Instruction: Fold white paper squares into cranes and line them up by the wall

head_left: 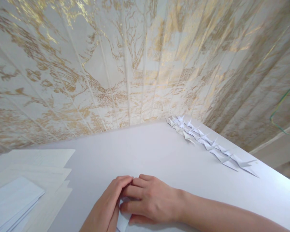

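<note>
At the front edge of the view, a piece of white paper (122,221) shows partly between and under my hands; its shape is mostly hidden. My left hand (112,199) stands on its side along the paper's left, with its fingers together and curved over toward the other hand. Coming in from the right, my right hand (151,199) lies over the paper with bent fingers pressed against it. The fingertips of both hands meet at the paper's far end.
Several folded white paper cranes (207,143) stand in rows at the back right of the white table (135,148). Cream paper sheets (50,175) lie fanned at the left, with a stack of folded white paper (16,199) on top. A gold-patterned curtain (125,64) hangs behind the table.
</note>
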`<state>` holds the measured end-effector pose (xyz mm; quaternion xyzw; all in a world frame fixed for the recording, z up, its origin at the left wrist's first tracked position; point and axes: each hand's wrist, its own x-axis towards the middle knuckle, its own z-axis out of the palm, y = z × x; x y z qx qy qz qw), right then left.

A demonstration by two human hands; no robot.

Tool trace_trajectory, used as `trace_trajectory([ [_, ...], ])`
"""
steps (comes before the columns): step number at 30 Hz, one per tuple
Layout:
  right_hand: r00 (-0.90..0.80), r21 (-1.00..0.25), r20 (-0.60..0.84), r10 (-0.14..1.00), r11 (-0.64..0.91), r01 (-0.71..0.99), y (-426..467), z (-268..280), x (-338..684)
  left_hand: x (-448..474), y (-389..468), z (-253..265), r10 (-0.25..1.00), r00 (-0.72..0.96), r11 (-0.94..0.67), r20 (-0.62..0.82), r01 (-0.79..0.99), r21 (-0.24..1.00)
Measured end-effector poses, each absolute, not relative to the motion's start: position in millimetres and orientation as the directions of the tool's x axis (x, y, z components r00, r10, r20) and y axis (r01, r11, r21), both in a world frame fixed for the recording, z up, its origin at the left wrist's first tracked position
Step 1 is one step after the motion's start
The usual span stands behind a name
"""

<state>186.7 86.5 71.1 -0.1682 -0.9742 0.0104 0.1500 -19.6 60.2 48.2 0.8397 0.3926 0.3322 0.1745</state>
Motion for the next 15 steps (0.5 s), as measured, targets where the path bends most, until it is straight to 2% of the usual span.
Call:
trace_trajectory([
  [5,-0.872,0.037,0.389,0.298,0.940,0.338,86,80,189,-18,57,42,0.870,0.352,-0.492,0.344,0.591,0.639],
  [8,-0.873,0.041,0.400,0.280,0.946,0.322,83,80,187,-15,55,40,0.861,0.341,-0.509,0.377,0.573,0.643],
  [11,-0.870,-0.066,0.357,0.339,0.938,0.339,84,74,185,-13,56,42,0.837,0.396,-0.547,0.378,0.596,0.587],
  [15,-0.824,-0.293,0.313,0.473,0.873,0.390,90,70,188,-17,60,45,0.848,0.441,-0.527,0.294,0.640,0.559],
])
